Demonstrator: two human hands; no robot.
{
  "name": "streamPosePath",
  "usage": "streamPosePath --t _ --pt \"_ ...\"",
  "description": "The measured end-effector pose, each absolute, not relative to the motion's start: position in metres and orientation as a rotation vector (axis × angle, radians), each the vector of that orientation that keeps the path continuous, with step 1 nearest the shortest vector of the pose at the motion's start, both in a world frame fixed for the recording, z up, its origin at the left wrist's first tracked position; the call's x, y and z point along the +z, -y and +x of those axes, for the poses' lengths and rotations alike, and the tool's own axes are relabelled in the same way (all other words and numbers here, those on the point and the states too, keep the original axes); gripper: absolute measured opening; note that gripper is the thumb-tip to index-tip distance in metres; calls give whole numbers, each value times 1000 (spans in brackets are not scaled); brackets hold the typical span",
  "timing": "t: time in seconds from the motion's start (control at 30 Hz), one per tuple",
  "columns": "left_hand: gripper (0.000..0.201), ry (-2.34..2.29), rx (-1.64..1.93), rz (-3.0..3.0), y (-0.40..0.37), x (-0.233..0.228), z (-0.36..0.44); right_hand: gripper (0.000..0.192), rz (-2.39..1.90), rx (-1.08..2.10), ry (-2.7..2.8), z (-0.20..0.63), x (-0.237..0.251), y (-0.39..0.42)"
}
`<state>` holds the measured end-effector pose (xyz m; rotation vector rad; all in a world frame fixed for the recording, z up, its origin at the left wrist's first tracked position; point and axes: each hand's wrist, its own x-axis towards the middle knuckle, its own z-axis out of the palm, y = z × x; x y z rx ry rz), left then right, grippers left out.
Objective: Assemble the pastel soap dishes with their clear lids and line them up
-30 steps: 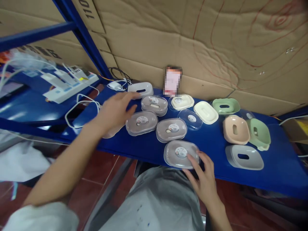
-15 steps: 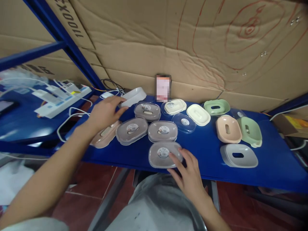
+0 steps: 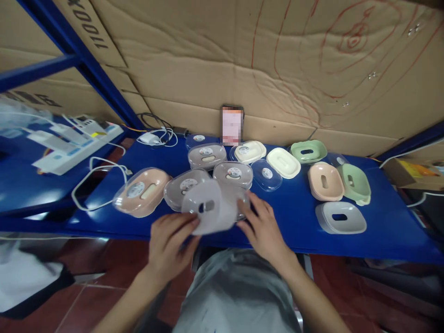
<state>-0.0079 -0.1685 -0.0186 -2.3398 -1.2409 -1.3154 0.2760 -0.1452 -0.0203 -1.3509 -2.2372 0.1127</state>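
White tray [image 3: 208, 210]: held by its near rim in the grip of the left hand [image 3: 169, 245], tilted over the worktop [image 3: 298, 208] front edge. Right hand [image 3: 265, 226] laid with fingers spread on a lidded grey box [image 3: 239, 203], nothing clasped. Judged light, stiff, smooth plastic; best taken at the rim or slot. The box is mostly hidden behind tray and hand; the tray is motion-blurred.

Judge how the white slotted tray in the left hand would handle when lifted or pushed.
The white slotted tray looks like thin moulded plastic, so probably stiff and light; the left hand holds it by one edge alone. Its glossy surface may be slippery. The flat oval form suggests it would slide on the blue shelf, not roll.
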Motion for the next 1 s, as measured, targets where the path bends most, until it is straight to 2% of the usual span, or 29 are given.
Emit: streamPosePath --t 0.13,0.23,0.4,0.53,0.67,0.83,1.0 --pt "32 926 -1225 -2607 195 -19 26 52 -1592 -57 2079 335 -16 100" --pt "30 836 -1151 -2748 203 -23 45 45 -1777 -182 2085 374 -17 67" --pt "27 885 -1206 -2827 195 -32 60 33 -1790 -149 2034 396 -14 50" --pt "24 948 -1279 -2861 193 -32 61 38 -1747 -122 1893 392 -4 88" --pt "25 961 -1338 -2882 196 -29 59 29 -1571 50 1892 390 -7 165" --pt "23 954 -1241 -2889 192 -30 73 31 -1481 203 2100 407 -31 234" --pt "31 1001 -962 -2870 183 -29 111 37 -1514 78 1811 414 -35 239"
